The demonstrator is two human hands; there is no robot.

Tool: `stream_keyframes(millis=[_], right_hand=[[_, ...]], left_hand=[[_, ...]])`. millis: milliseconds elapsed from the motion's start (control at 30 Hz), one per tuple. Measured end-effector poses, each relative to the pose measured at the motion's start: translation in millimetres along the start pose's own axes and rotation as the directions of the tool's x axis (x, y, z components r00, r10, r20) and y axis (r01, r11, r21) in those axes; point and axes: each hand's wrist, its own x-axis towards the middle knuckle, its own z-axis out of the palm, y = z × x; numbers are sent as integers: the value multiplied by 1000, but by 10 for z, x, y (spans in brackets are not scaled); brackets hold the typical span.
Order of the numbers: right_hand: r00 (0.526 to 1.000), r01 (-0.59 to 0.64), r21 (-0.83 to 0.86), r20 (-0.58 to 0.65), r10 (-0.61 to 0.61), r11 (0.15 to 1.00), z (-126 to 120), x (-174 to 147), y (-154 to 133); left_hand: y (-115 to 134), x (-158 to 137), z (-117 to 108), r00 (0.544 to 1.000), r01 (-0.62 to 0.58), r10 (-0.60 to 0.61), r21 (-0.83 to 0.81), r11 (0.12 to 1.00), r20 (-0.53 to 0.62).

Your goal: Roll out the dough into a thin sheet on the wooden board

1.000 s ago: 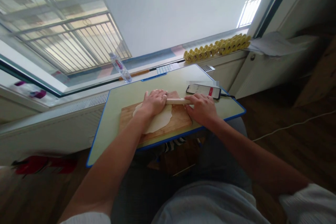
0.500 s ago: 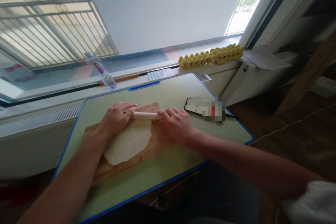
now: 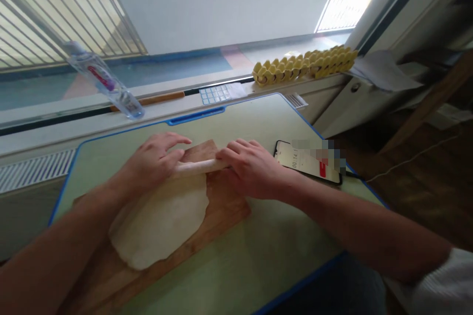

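A pale sheet of dough (image 3: 162, 221) lies on a wooden board (image 3: 227, 211). Along its far edge runs a slim whitish rolling pin (image 3: 201, 167), with dough seemingly lapped around part of it. My right hand (image 3: 251, 167) is closed around the pin's right end. At the other end, my left hand (image 3: 155, 160) rests over the pin and the dough edge, thumb and forefinger spread apart. Its remaining fingers and the pin's left tip are hidden.
A phone (image 3: 308, 162) with a cable lies on the blue-edged table (image 3: 251, 118), right of my right hand. On the sill stand a tilted-looking clear bottle (image 3: 107, 81), a gridded card (image 3: 218, 93), yellow egg trays (image 3: 305, 66) and papers (image 3: 388, 69).
The view has moved closer and down over the board. My left thumb and forefinger have parted at the pin, while my right hand keeps its grip on the other end.
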Motion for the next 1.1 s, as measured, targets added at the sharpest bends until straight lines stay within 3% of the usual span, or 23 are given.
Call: stream_keyframes(millis=[133, 267, 467, 633, 800, 1000, 1100], right_hand=[[999, 47, 12, 5, -47, 999, -41, -28, 71], [999, 49, 9, -16, -49, 999, -3, -46, 54], [998, 38, 7, -46, -37, 999, 49, -57, 33], [1000, 18, 19, -17, -18, 1000, 13, -64, 27], [999, 35, 61, 10, -36, 998, -47, -87, 12], [994, 105, 82, 18, -107, 991, -76, -103, 92], [991, 129, 85, 26, -131, 988, -59, -90, 132]], left_hand=[[97, 79, 38, 999, -28, 30, -50, 998, 32], [224, -56, 124, 997, -7, 5, 30, 1000, 72], [420, -215, 135, 992, 92, -60, 294, 952, -113], [459, -307, 187, 961, 229, -160, 323, 918, -226], [449, -436, 266, 972, 210, -162, 315, 925, -172], [670, -686, 285, 976, 218, -200, 317, 923, -90], [695, -662, 267, 970, 243, -233, 320, 916, -71]])
